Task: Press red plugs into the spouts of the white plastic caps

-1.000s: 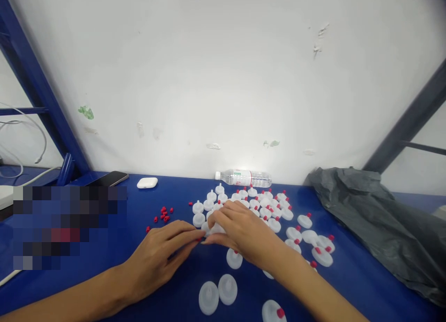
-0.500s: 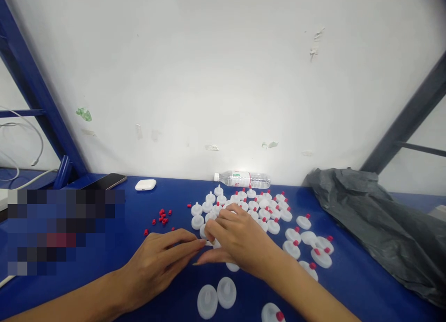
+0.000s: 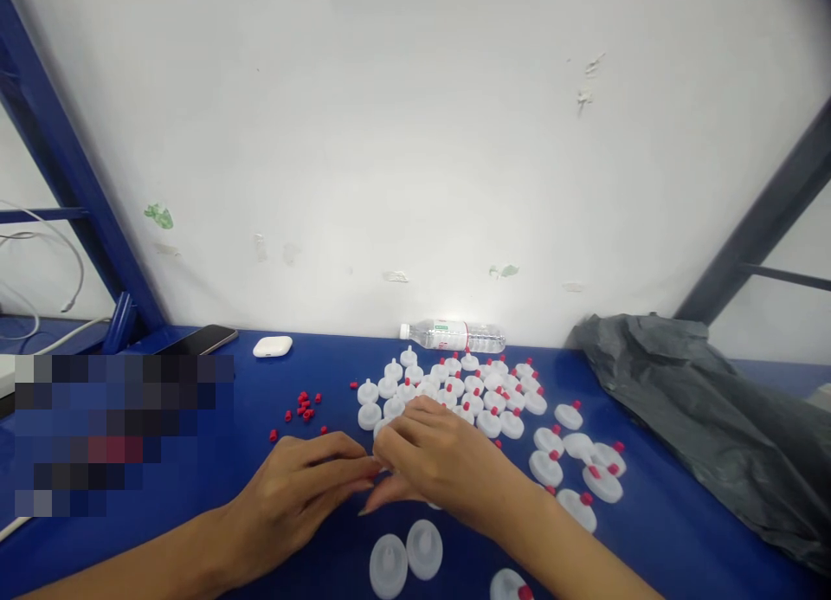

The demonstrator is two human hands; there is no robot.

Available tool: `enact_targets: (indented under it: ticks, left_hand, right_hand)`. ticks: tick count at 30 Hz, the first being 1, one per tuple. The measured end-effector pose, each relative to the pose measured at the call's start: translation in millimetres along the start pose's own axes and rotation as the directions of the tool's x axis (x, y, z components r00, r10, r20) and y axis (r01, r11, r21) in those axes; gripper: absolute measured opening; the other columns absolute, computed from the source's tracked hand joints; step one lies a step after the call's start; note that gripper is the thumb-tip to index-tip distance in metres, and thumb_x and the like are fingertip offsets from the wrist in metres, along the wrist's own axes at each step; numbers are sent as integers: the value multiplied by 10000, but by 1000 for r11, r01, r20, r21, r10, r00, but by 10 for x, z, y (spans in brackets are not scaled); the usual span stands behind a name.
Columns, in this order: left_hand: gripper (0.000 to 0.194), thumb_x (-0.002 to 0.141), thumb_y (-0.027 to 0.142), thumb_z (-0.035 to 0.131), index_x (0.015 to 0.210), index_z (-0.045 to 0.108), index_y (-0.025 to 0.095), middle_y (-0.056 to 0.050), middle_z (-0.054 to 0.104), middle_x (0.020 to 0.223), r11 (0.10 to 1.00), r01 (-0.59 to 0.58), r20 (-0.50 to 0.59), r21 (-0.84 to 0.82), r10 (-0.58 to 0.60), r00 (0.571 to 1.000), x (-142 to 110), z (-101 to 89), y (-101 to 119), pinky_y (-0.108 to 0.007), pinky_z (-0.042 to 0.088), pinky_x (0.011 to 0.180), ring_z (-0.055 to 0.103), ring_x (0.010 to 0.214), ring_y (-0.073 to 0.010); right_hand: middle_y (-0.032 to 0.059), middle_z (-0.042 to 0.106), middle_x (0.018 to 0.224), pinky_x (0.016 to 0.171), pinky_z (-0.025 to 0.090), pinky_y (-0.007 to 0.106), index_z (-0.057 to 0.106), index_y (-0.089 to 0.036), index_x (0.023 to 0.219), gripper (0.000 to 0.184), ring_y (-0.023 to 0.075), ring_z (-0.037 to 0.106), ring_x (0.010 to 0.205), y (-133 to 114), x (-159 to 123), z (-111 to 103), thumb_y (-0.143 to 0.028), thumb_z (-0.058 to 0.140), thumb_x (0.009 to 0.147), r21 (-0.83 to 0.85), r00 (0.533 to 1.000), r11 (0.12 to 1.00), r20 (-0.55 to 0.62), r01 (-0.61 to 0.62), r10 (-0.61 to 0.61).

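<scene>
My left hand (image 3: pixel 295 487) and my right hand (image 3: pixel 434 461) meet fingertip to fingertip above the table. My right hand's fingers are curled round a white nozzle cap, mostly hidden, with only a pale sliver showing between the hands. The left hand's fingers are pinched together at that spot; what lies in them is hidden. Small red tips (image 3: pixel 304 406) lie loose beyond my left hand. Behind my right hand stand many white round nozzle caps (image 3: pixel 370 416), several with red tips on. Two bare nozzle caps (image 3: pixel 388 565) lie in front of the hands.
A clear plastic bottle (image 3: pixel 454 335) lies against the wall. A white earbud case (image 3: pixel 273 347) and a phone (image 3: pixel 211 338) are at the back left. A dark grey plastic bag (image 3: pixel 688 401) covers the right side of the blue table (image 3: pixel 312 574). Part of the left is pixelated.
My right hand has moved slightly down and left, closer to my left fingertips. The white piece between the hands is now more hidden.
</scene>
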State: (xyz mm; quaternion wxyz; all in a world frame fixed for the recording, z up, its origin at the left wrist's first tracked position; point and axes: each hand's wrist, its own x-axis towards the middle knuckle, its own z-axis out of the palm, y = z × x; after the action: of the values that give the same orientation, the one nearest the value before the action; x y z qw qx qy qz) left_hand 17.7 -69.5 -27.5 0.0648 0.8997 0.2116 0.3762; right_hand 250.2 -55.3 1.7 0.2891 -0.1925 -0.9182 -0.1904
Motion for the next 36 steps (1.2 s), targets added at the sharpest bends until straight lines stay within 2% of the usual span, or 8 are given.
enact_targets:
  ticks: [4, 7, 9, 12, 16, 22, 30, 36]
  left_hand:
    - [214, 1015, 143, 570, 1159, 682, 256, -17, 722, 970, 997, 68, -72, -24, -69, 995, 43, -8, 22, -177, 559, 686, 702, 775, -105]
    - [136, 1004, 194, 600, 1091, 681, 262, 5, 700, 935, 980, 170, -84, -103, -179, 980, 81, -21, 54, -161, 555, 626, 677, 732, -94]
    - [132, 979, 243, 637, 1110, 634, 265, 4, 679, 940, 952, 245, -90, -183, -264, 960, 96, -29, 79, -152, 544, 545, 665, 718, -101]
    - [419, 922, 336, 704, 1292, 511, 291, -45, 667, 1066, 912, 310, -98, -269, -346, 933, 83, -36, 100, -178, 555, 514, 686, 823, -156]
    - [711, 929, 487, 657, 1533, 323, 317, -143, 596, 1378, 929, 293, -44, -227, -310, 950, -56, -31, 67, -248, 612, 582, 702, 986, -243]
    - [656, 839, 398, 692, 1438, 444, 299, -93, 722, 1197, 985, 173, -107, 8, -171, 979, -302, -1, 57, -368, 641, 854, 729, 1031, -285]
    - [541, 747, 328, 721, 1256, 539, 290, -21, 731, 910, 973, 218, -249, 81, -192, 949, -216, 37, 200, -287, 639, 657, 717, 729, -198]
    - [403, 784, 302, 664, 1177, 583, 264, -14, 738, 865, 965, 251, -251, 72, -226, 941, -226, 137, 134, -278, 625, 605, 713, 677, -188]
  right_hand:
    - [49, 709, 1010, 849, 504, 292, 581, -177, 956, 72, 156, 651, 878, 9, 7, -90, -203, 574, 1023, 26, 998, 1000, 55, -12, 10]
    - [48, 727, 1087, 867, 512, 291, 616, -169, 944, 167, 150, 652, 909, 17, 13, -107, -66, 503, 1010, -16, 1000, 1000, -26, 15, -16]
    - [25, 742, 1062, 891, 507, 305, 629, -186, 889, 209, 145, 647, 918, 18, 22, -107, -74, 503, 1012, -48, 992, 998, -115, 46, -51]
    - [-17, 756, 1097, 1016, 460, 343, 644, -220, 839, 238, 149, 631, 1043, -8, 44, -138, -102, 527, 1009, -91, 973, 994, -216, 65, -84]
    - [-53, 755, 1160, 1100, 415, 342, 674, -248, 865, 206, 146, 605, 1169, -94, 76, -207, -151, 553, 1001, -95, 956, 991, -269, 92, -114]
    - [-83, 758, 1113, 1113, 429, 323, 702, -291, 1046, 187, 114, 633, 1157, -195, 84, -192, -158, 588, 981, -67, 946, 985, -275, 159, -171]
    - [-46, 738, 1206, 1063, 478, 319, 716, -268, 1040, 147, 129, 651, 1100, -205, 48, -157, -183, 617, 971, -67, 943, 980, -266, 187, -198]
    - [-47, 762, 1105, 970, 515, 309, 712, -242, 898, 201, 115, 657, 944, -192, 103, -163, -138, 555, 969, -46, 946, 982, -262, 185, -190]
